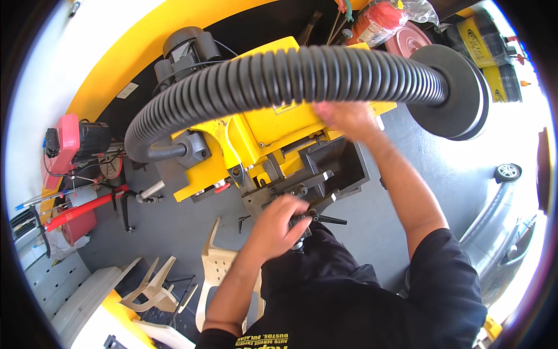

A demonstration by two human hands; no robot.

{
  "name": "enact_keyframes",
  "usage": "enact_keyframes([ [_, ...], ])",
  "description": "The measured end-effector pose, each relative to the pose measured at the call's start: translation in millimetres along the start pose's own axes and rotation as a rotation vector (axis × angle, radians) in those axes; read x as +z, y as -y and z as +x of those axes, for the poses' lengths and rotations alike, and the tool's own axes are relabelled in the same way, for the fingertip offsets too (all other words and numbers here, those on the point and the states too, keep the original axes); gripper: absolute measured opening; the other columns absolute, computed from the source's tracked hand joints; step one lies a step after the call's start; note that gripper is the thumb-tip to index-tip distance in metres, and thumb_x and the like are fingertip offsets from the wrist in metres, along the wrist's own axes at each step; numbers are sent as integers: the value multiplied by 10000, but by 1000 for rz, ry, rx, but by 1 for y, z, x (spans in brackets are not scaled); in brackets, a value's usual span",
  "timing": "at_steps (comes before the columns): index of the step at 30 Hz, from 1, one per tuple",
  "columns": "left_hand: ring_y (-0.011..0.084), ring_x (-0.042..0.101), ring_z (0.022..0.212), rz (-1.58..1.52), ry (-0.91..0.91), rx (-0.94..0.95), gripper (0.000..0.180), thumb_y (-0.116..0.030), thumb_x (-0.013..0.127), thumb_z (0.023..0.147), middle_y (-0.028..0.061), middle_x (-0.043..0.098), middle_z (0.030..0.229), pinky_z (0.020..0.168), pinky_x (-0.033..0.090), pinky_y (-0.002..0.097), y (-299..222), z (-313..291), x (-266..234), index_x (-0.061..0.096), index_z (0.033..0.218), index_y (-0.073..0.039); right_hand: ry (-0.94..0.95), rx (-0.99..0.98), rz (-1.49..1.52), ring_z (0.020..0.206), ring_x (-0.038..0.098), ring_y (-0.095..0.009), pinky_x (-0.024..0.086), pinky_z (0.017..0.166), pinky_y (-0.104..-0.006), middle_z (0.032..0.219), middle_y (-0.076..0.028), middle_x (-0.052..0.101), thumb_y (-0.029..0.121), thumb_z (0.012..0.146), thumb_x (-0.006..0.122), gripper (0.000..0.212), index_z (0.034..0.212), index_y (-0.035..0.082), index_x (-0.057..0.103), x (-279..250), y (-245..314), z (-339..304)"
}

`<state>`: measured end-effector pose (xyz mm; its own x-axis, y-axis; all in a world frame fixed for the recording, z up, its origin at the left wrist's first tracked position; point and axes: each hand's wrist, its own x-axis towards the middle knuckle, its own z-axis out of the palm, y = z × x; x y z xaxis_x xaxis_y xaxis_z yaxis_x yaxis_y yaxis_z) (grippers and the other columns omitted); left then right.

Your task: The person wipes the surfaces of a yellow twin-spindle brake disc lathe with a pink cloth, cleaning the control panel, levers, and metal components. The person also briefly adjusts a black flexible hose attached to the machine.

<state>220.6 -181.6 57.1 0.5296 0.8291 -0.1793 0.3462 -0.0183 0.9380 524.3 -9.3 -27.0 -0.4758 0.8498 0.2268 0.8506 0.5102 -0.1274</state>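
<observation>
A yellow machine (pixel 256 134) with a dark metal slide assembly (pixel 290 186) stands before me. My left hand (pixel 278 225) is at the near end of the slide, its fingers curled and its thumb bent toward them. Whatever lies inside that grasp is hidden. Beside it is a black lever handle (pixel 332 220). My right hand (pixel 351 120) is over the front of the yellow housing, just below a thick black corrugated hose (pixel 279 75). Motion smears its fingers, and the hose partly covers them.
The hose arches across the machine to a round black disc (pixel 447 93). A dark tray (pixel 343 163) sits at the machine's right. Cream plastic chairs (pixel 218 259) are behind at left; a red stand (pixel 87 206) is farther left. A grey car (pixel 494 227) is at right.
</observation>
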Motion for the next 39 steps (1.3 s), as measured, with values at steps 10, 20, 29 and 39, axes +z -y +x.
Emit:
enact_keyframes([
  [10,380,667,1044,343,-499,352,342,-122,775,876,165,695,1126,943,543,471,38,199,26,681,1188,-20,-49,16,50,1483,485,-360,326,1251,-537,1478,-180,624,386,1045,555,500,1453,107,631,-3,-9,-18],
  [20,182,680,1013,-531,-373,663,879,-195,989,775,109,659,1213,873,567,344,-142,184,-21,473,1457,5,-2,415,-134,1581,349,-338,236,1300,-576,1636,-127,483,434,1017,576,653,1617,200,468,31,-17,15],
  [29,111,639,1011,-272,-697,535,350,-274,796,996,17,704,1168,847,511,290,-173,264,-98,663,1263,-92,-122,590,-204,1635,224,-391,124,1324,-606,1739,-153,328,365,1045,510,676,1663,117,393,43,-90,18],
  [39,131,636,1033,-174,-737,614,372,-305,826,974,30,695,1146,865,503,293,-168,275,-127,678,1231,-80,-184,382,-191,1598,306,-367,193,1315,-586,1683,-109,440,415,1081,450,639,1656,137,421,58,-124,-3],
])
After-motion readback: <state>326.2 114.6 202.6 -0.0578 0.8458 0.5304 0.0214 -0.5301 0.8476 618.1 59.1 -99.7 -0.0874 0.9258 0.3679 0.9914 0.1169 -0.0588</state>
